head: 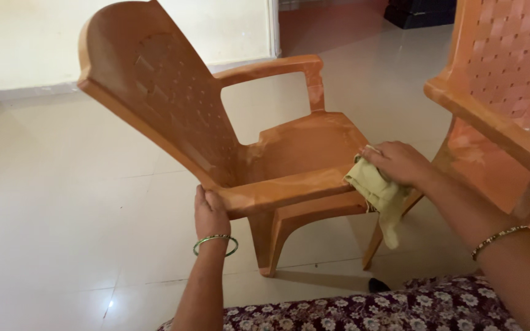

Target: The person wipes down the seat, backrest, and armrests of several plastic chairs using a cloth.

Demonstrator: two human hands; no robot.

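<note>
We are looking at one orange plastic chair [216,129], moulded, smooth and glossy, with a punched pattern of small holes in its curved back, standing tilted on a pale tiled floor [62,214]. A second orange chair [498,92], its back woven-textured, is standing just to the right. We are gripping the near armrest with our left hand [208,213], fingers curled around it, while our right hand [398,162] is pressing one crumpled yellow-green cloth [378,195] against the armrest's front end, fingers closed over it.
</note>
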